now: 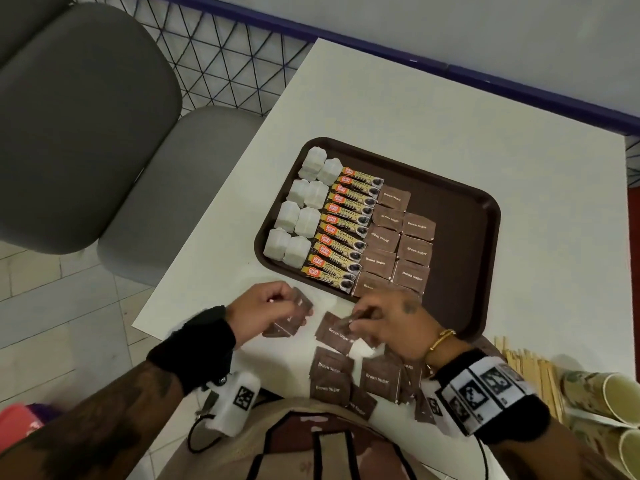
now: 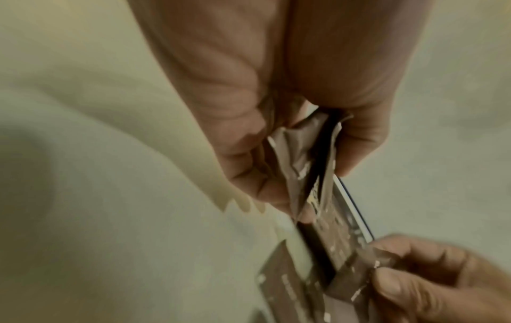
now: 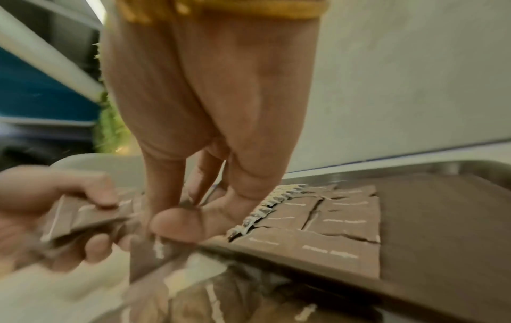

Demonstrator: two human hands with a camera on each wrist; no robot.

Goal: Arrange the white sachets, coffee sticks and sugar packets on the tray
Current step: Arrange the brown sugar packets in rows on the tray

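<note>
A dark brown tray (image 1: 464, 237) holds white sachets (image 1: 301, 216) in its left columns, coffee sticks (image 1: 346, 226) in the middle and brown sugar packets (image 1: 401, 237) to their right. My left hand (image 1: 294, 313) grips a small stack of brown sugar packets (image 1: 289, 325) just off the tray's near left corner; the left wrist view shows that stack (image 2: 304, 161) between thumb and fingers. My right hand (image 1: 360, 320) pinches one brown sugar packet (image 3: 150, 253) at the tray's near edge, close to the left hand. Several loose sugar packets (image 1: 346, 379) lie on the table by my body.
The white table (image 1: 381, 109) ends close to my body. Wooden stirrers (image 1: 530, 372) and paper cups (image 1: 606, 396) sit at the near right. Grey chairs (image 1: 86, 133) stand to the left. The tray's right part (image 1: 460, 271) is bare.
</note>
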